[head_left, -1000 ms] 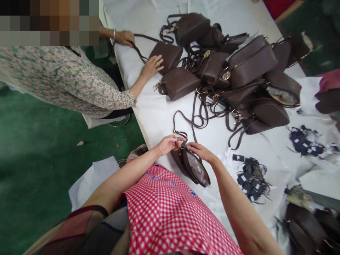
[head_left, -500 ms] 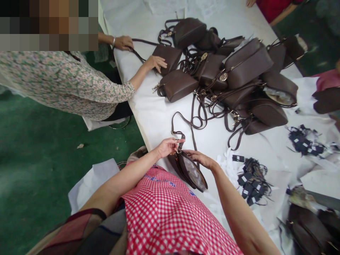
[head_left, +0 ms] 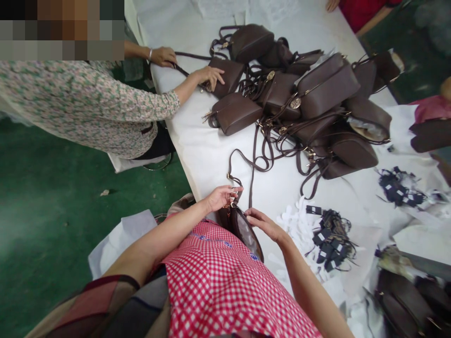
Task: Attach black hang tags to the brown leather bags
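Observation:
A small brown handbag (head_left: 246,232) stands open at the table's near edge, against my red checked apron. My left hand (head_left: 220,197) pinches the bag's top end at its gold strap ring. My right hand (head_left: 264,224) grips the rim of the open bag from the right. The bag's long brown strap (head_left: 251,162) trails away across the white table (head_left: 207,150) toward a heap of brown handbags (head_left: 310,98).
A person in a floral blouse (head_left: 88,103) stands at the left, both hands on a brown bag (head_left: 229,75) and its strap. Black hang tags (head_left: 331,237) lie right of my hands, more tags (head_left: 398,185) farther right. Green floor (head_left: 52,197) lies left of the table.
The bag in my hands has come closer to my body and lower. My right hand slid nearer along its rim. The other person's hand moved further onto the far bag.

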Available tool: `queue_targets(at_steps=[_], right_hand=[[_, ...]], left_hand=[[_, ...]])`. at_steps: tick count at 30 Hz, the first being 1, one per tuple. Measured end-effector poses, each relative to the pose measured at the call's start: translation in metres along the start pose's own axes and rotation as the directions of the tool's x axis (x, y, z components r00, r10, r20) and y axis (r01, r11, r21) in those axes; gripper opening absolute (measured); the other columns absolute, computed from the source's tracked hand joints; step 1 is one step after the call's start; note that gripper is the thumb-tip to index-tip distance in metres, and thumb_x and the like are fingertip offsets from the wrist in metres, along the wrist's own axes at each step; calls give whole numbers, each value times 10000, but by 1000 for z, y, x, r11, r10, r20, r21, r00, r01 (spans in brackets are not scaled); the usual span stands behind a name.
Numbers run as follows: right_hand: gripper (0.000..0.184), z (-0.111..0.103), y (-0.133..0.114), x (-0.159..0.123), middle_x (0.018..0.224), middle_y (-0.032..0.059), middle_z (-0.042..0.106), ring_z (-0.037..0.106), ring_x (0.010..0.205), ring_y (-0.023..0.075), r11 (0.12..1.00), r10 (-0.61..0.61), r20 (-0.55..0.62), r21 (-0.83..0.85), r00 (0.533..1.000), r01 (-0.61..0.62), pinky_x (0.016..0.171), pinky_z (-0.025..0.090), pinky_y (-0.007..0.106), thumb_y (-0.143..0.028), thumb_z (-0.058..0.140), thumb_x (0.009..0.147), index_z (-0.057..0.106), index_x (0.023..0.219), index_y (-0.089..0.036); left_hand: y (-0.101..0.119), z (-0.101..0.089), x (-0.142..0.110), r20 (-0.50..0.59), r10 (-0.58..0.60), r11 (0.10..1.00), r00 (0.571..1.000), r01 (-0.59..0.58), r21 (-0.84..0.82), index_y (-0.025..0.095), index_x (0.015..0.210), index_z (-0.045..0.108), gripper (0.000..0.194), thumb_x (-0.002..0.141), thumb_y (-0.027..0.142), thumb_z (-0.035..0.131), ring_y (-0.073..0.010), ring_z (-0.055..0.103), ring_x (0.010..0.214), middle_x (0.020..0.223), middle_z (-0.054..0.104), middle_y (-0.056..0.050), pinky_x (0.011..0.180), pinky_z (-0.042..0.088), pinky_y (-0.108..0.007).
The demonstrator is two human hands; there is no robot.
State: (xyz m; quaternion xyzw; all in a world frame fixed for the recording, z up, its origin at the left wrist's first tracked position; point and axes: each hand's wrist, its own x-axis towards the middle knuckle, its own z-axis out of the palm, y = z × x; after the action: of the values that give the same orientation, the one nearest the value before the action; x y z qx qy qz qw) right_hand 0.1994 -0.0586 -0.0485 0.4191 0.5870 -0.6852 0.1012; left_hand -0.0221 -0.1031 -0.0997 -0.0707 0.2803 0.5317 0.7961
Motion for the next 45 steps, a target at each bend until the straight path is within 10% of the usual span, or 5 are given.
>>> queue_targets(at_steps=[9, 18, 31, 38, 45], right_hand=[[213, 16, -26, -20, 754, 49, 647, 617, 687, 195, 937, -337, -565, -277, 753, 212, 670, 509, 342, -425, 651, 810, 625, 793, -214], [376, 32, -57, 29, 679, -7, 646, 615, 486, 120, 883, 28, -486, 421, 873, 206, 374, 467, 197, -540, 661, 760, 516, 865, -209], [165, 39, -109, 59, 578, -4, 600, 625, 476, 149, 915, 20, -286, -381, 958, -133, 452, 508, 242, -249, 494, 901, 639, 891, -171], [222, 39, -81, 45, 974, 106, 673, 644, 932, 214, 729, -335, -306, -684, 891, 39, 842, 512, 338, -215, 539, 867, 695, 1014, -156], [687, 45, -20, -13, 1268, 196, 594, 580, 1147, 315, 780, -189, -384, -618, 904, -99, 987, 446, 464, -513, 602, 824, 475, 1368, -113]], left_hand=[[-5, -7, 1, -3, 18, 998, 1000, -18, 55, 118, 699, 671, 99, 605, 125, 639, -109, 594, 768, 1263, 617, -106, 567, 426, -200], [-10, -5, -2, -2, 127, 983, 992, -126, 131, 157, 975, 730, 395, 612, 268, 840, -75, 578, 698, 1092, 670, -86, 497, 352, -153], [20, -10, -12, 53, 252, 805, 966, -240, 543, 95, 902, 711, 349, 658, 335, 779, -126, 594, 650, 734, 674, -35, 644, 453, -251], [48, 2, -18, 178, 280, 297, 943, -262, 918, 127, 765, 712, 138, 661, 107, 624, -114, 572, 674, 685, 652, 16, 678, 426, -217], [120, -56, -76, -146, 499, 224, 854, 36, 974, 52, 856, 676, 179, 704, 51, 582, -108, 499, 640, 627, 600, 13, 657, 380, -209]])
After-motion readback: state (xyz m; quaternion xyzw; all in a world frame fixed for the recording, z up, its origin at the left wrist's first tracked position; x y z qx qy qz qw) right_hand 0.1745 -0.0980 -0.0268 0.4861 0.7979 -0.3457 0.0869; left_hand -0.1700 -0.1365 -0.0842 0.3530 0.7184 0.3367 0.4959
